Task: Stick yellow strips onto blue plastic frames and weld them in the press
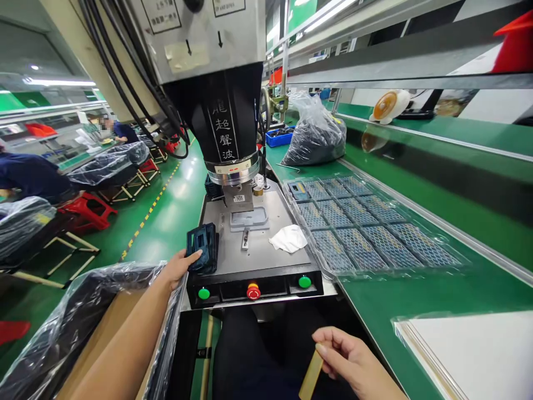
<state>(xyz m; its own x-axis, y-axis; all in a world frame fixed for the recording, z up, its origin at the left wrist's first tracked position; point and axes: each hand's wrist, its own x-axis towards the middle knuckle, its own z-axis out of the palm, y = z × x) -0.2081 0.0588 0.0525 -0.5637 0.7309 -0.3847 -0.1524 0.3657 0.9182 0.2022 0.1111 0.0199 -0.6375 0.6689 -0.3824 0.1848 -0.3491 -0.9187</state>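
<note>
**Both hands closed, one on a stack, one on a strip**

At the centre left of the frame, the left hand clasps a stack of dark frames. The stack stands on edge at the left rim of the plate of the welding machine. The thumb lies across the stack's near face. The other fingers wrap behind it and are out of sight.

At the bottom centre, below the machine's front edge, the right hand has its fingers curled in. Thumb and forefinger pinch the upper end of a yellowish strip, which hangs down and to the left.

A white cloth lies on the plate. A red button sits on the front panel between two green buttons. To the right, a clear tray of meshed parts lies on the green bench. A bagged carton fills the lower left corner under the left forearm.
</note>
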